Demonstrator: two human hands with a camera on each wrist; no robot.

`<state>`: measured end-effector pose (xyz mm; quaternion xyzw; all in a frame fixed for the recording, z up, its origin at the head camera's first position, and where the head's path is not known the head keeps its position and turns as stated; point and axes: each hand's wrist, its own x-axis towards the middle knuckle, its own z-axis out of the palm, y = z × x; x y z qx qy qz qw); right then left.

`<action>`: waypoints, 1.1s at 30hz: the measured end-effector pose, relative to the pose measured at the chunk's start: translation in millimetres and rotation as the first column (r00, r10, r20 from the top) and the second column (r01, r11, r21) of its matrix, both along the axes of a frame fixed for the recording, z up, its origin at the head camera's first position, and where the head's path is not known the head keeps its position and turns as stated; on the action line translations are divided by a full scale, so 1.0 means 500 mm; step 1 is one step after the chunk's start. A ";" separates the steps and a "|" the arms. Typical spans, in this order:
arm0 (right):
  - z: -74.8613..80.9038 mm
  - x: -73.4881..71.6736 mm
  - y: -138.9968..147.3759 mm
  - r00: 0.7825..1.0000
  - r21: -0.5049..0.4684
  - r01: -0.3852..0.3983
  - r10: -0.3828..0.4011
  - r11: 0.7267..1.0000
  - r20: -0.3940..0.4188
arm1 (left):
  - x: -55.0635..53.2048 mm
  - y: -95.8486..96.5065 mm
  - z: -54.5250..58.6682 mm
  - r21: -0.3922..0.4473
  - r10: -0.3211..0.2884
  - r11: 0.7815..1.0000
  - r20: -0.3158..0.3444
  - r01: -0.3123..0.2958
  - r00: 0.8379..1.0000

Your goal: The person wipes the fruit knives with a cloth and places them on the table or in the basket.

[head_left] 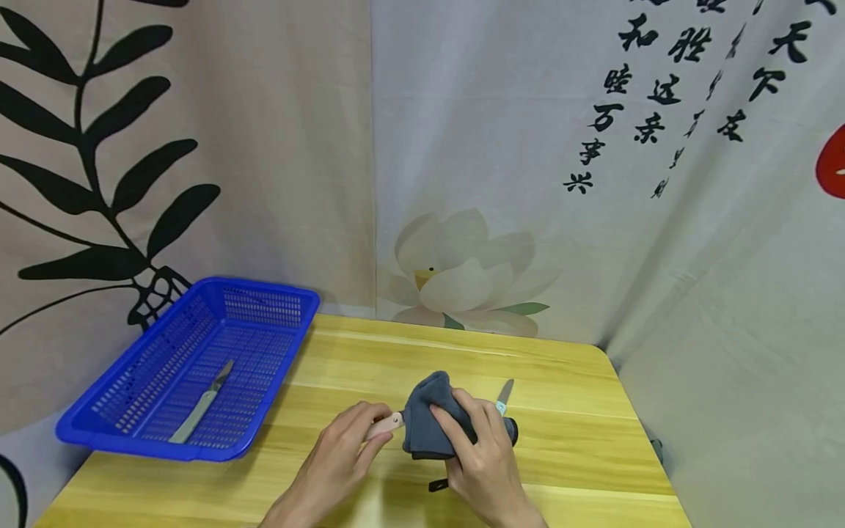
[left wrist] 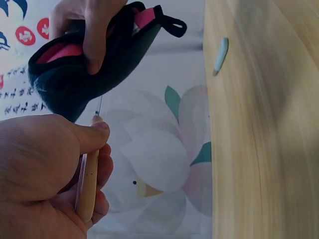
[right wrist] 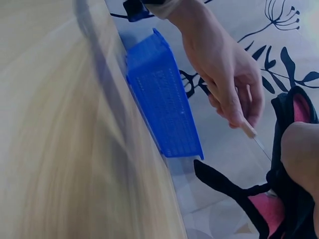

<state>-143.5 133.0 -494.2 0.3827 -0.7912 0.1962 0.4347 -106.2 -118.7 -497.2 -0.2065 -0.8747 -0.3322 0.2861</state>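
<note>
My left hand (head_left: 337, 455) grips a knife by its pale wooden handle (left wrist: 87, 191). A short stretch of the blade (right wrist: 262, 149) shows beyond the handle, and its far part is hidden at the cloth. My right hand (head_left: 487, 462) holds that folded dark grey cloth (head_left: 429, 422), which has black edging, a hanging loop (left wrist: 173, 26) and pink (left wrist: 62, 51) on its inner side. Both hands are raised over the wooden table. Just beyond the right hand, a small knife with a pale blue handle (head_left: 503, 400) lies on the table, partly covered in the head view.
A blue plastic basket (head_left: 188, 451) stands at the table's left side. Inside lies a knife with a pale green handle (head_left: 194, 418). The wooden table (head_left: 581, 440) ends at a printed curtain (head_left: 488, 161) behind and on the right.
</note>
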 end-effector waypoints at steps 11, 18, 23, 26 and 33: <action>-0.010 0.005 -0.011 0.999 0.084 0.017 -0.020 0.996 0.033 | 0.002 0.002 -0.002 0.005 -0.025 1.000 0.010 0.025 1.000; -0.013 0.004 -0.009 0.998 0.096 0.031 -0.036 0.995 0.048 | 0.002 0.001 -0.003 -0.012 -0.050 0.999 -0.019 0.050 0.999; -0.011 -0.001 -0.003 0.997 0.084 0.050 -0.055 0.995 0.060 | 0.003 0.000 -0.003 -0.012 -0.050 0.999 -0.030 0.049 0.998; -0.009 -0.004 0.000 0.995 0.080 0.062 -0.068 0.995 0.069 | 0.004 -0.001 -0.004 -0.002 -0.046 0.999 -0.022 0.046 0.999; -0.010 -0.012 0.007 0.994 0.074 0.079 -0.084 0.994 0.076 | 0.003 -0.004 -0.007 0.003 -0.046 0.999 -0.026 0.046 0.999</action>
